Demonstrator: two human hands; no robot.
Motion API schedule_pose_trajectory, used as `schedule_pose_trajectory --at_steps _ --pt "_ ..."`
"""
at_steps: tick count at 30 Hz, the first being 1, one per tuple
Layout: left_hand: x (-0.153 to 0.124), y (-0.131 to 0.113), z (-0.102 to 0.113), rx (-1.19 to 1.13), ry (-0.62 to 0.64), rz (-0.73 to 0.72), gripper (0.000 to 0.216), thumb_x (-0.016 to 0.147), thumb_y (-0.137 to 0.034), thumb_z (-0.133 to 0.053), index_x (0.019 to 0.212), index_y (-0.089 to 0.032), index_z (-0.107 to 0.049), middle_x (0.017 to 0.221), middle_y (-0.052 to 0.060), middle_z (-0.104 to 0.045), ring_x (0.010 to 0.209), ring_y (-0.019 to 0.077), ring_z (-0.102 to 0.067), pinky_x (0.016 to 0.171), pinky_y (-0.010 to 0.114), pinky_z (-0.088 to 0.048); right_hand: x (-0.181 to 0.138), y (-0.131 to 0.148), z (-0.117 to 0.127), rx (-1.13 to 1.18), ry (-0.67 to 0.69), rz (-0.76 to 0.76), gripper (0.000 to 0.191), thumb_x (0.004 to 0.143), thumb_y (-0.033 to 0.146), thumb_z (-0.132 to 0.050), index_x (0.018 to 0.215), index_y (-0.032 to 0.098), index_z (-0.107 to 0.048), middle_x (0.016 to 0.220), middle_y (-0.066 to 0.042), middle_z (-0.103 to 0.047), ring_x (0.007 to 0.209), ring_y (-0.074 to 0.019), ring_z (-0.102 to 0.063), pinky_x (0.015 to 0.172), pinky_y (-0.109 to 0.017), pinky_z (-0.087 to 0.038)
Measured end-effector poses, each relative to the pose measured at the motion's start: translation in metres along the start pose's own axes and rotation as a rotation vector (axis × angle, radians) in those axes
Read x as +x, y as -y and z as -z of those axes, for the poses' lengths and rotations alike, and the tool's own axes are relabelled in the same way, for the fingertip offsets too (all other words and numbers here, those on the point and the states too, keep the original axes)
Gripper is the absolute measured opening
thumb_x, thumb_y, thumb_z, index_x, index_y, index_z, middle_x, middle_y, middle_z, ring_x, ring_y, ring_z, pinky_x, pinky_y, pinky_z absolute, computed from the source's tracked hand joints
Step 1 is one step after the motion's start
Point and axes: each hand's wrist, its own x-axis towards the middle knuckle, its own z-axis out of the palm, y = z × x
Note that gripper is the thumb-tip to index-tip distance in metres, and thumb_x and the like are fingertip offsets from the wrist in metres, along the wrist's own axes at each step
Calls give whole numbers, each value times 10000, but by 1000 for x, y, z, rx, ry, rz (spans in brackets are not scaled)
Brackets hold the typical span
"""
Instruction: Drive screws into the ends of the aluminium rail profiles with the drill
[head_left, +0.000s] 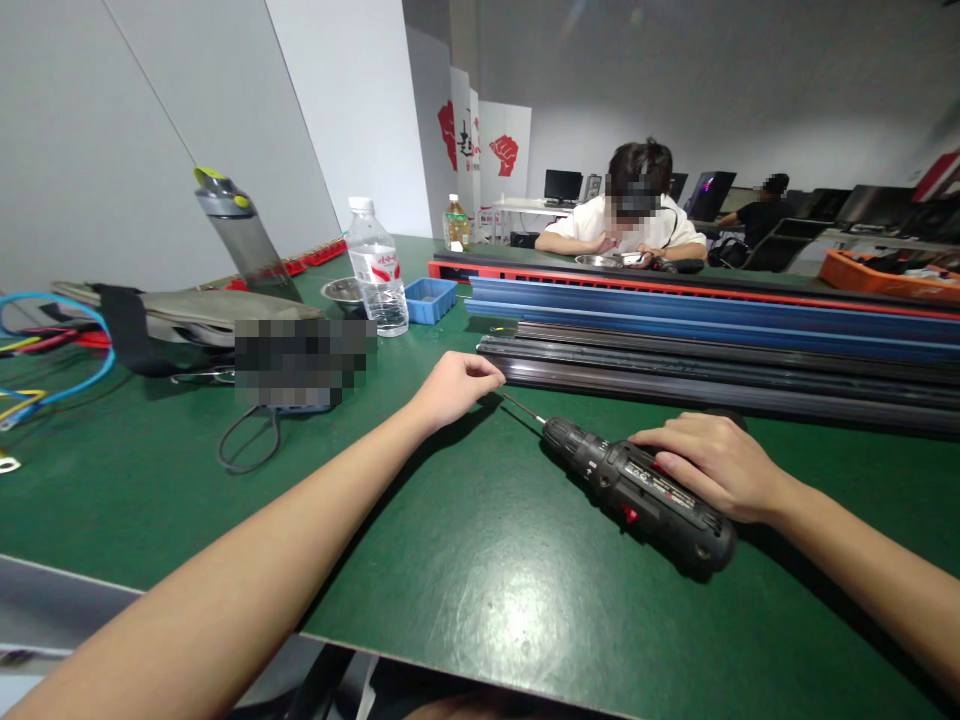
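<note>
Right hand [712,462] grips the drill [630,485] between the black rails [675,385] and the counter's [480,560] near edge. Left hand [457,388]: thumb and finger pressed together beside the bit [523,407]; any held item indiscernible. Beyond: clear bottle [379,275] containing liquid; blue tray [430,310], contents unclear; orange crate [851,273] holding dark items.

Drill [637,492] on table [450,560], before rails [660,386]; tray [430,303] left of rails, beside bottle [381,285].

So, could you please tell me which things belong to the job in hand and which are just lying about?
Likely the job:
drill in right hand
dark rails by left hand

Probably lying about:
water bottle
lime-lidded bottle
blue tray
</note>
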Motion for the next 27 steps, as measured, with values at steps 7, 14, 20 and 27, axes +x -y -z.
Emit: schedule_pose_trajectory --at_steps 7,14,20,27 --pt "1 3 1 114 46 -5 187 706 -295 -604 667 -137 -696 640 23 -651 621 141 -568 638 267 -426 0 -1 0 -12 6 -19 436 1033 352 -298 1158 203 -688 971 -88 -757 806 -198 -680 723 -331 -472" --pt "2 4 1 167 103 -2 204 711 -316 -564 655 -152 -671 653 25 -650 652 158 -574 666 279 -427 1 1 2 -8 -7 0 416 1032 334 -312 1150 190 -684 960 -84 -756 787 -193 -678 706 -322 -461" --pt "0 0 1 211 127 -11 217 734 -327 -555 625 -163 -647 631 20 -637 640 159 -554 671 281 -420 1 1 1 -7 -26 -7 428 1030 334 -302 1137 196 -692 939 -80 -756 770 -190 -671 700 -326 -457" --pt "1 1 0 168 102 -9 231 753 -348 -555 630 -166 -624 630 19 -617 626 154 -533 645 275 -403 0 2 -1 -4 -37 -22 432 1029 341 -300 1132 209 -698 914 -74 -750 756 -188 -660 686 -324 -446"
